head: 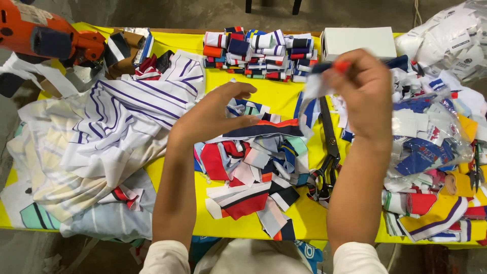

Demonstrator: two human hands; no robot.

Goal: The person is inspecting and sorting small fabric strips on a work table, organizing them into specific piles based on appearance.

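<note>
1. While raised in the upper right of the frame, right hand [361,90] pinched shut on a small fabric scrap [313,87], white and blue with a bit of red at the fingertips, held clear above the desk [274,94].
2. Left hand [218,114] at centre frame, open with fingers curled and thumb out, holding nothing, hovering just over the loose pile of cut fabric pieces [253,172] in red, navy, white and light blue.
3. Black scissors [327,152] lying flat on the yellow desk just right of that pile, untouched, below the raised scrap.
4. Neatly stacked folded pieces [258,53] at top centre, seemingly the sorted part; white box [357,41] just beside them to the right.
5. Striped white cloth [116,122] heaped at left, spilling over the desk edge; orange cutting machine [45,38] in the upper left corner.
6. More scraps and a clear plastic bag of pieces [431,137] crowding the right side; bundle of white labels [451,38] in the upper right.
7. Judged from the layout: a fair stack already ordered at the top, yet far more loose pieces left at centre and right, so well short of half done.
</note>
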